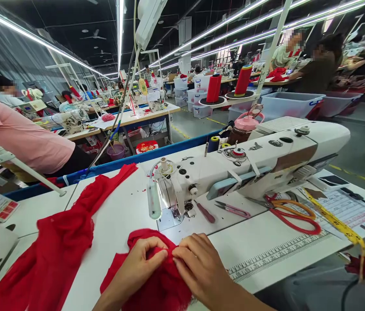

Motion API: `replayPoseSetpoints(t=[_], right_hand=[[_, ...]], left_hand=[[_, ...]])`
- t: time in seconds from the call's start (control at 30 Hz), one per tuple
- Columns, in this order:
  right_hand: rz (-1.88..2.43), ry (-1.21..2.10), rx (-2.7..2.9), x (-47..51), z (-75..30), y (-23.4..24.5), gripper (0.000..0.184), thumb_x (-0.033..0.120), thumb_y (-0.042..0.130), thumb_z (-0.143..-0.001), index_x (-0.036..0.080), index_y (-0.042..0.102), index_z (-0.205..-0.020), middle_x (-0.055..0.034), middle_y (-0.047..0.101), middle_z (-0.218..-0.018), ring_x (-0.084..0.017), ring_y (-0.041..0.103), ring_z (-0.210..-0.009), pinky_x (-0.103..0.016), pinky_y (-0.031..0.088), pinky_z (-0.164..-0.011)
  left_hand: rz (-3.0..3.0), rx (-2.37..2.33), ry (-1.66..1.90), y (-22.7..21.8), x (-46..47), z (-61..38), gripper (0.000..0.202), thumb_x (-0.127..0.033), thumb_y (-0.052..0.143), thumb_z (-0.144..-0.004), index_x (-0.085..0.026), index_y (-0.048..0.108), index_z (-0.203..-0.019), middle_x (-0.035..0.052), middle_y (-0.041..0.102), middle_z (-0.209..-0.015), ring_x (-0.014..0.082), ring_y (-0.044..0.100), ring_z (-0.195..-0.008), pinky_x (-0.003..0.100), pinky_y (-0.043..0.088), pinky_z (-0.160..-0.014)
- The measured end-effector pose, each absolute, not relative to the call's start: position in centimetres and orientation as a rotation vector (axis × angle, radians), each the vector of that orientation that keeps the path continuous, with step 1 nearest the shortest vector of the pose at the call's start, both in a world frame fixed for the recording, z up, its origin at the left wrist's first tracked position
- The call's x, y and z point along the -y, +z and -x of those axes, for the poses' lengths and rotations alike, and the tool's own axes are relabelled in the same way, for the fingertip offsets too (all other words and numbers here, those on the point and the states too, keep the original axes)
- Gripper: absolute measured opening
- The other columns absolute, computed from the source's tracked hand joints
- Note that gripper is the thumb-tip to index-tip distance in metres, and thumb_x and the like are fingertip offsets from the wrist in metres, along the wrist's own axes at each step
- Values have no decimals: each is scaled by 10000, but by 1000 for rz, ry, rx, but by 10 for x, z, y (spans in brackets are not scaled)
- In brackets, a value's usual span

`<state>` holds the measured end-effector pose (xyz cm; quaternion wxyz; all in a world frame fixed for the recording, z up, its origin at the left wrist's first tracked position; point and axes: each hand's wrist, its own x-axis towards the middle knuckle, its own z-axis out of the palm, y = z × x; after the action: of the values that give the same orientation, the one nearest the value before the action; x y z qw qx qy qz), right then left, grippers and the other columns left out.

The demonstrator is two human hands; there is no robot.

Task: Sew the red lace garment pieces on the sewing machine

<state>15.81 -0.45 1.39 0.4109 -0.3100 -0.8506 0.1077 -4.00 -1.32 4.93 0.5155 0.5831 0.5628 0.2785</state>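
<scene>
A piece of red fabric lies bunched at the front of the white sewing table. My left hand pinches its upper part between thumb and forefinger. Right beside it, my right hand grips the same cloth, fingertips almost touching those of the left. The fabric's far edge lies just in front of the sewing machine's needle area and apart from it. To the left, a second heap of red fabric stretches across the table toward the back edge.
Right of the needle lie a seam ripper, thread snips and scissors. A yellow tape measure hangs over the front edge. Red thread cones stand behind the machine. A person in a pink shirt is at left.
</scene>
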Motion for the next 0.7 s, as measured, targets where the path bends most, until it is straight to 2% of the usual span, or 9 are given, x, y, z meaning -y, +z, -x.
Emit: replayPoseSetpoints(t=[0.1,0.23,0.4,0.53,0.7], right_hand=[[855,295,2136,2,-154,14,158,98,480,-943,206,582,-890,-21,572,-812,-182,513,-762,-331,361,-727],[945,473,2142,0,-153,16,149,84,511,-857,216,525,-790,3,567,-779,-167,519,-743,-319,362,-728],[1049,937,2050,-4,-157,21,160,78,539,-800,219,505,-732,36,578,-756,-146,540,-735,-294,395,-748],[1038,1258,1967,-8,-165,25,137,124,510,-854,225,509,-760,29,582,-796,-151,533,-751,-265,403,-664],[1061,1259,2008,-6,-172,27,122,223,453,-959,231,491,-843,10,579,-859,-174,521,-810,-295,419,-724]], left_hand=[[-1414,-1356,662,50,15,38,239,-399,593,-872,-178,642,-799,10,631,-808,165,545,-779,268,440,-733],[-1398,-1358,662,48,16,37,145,-320,633,-828,-182,675,-841,17,678,-866,175,594,-819,270,463,-751],[-1427,-1393,656,43,15,32,122,-296,654,-801,-179,685,-814,25,692,-852,190,610,-828,274,465,-742],[-1454,-1431,670,42,14,28,88,-260,627,-797,-185,661,-768,9,674,-803,174,596,-780,257,450,-691],[-1460,-1458,662,44,13,24,69,-238,597,-786,-196,644,-756,5,681,-809,180,604,-783,266,454,-699]])
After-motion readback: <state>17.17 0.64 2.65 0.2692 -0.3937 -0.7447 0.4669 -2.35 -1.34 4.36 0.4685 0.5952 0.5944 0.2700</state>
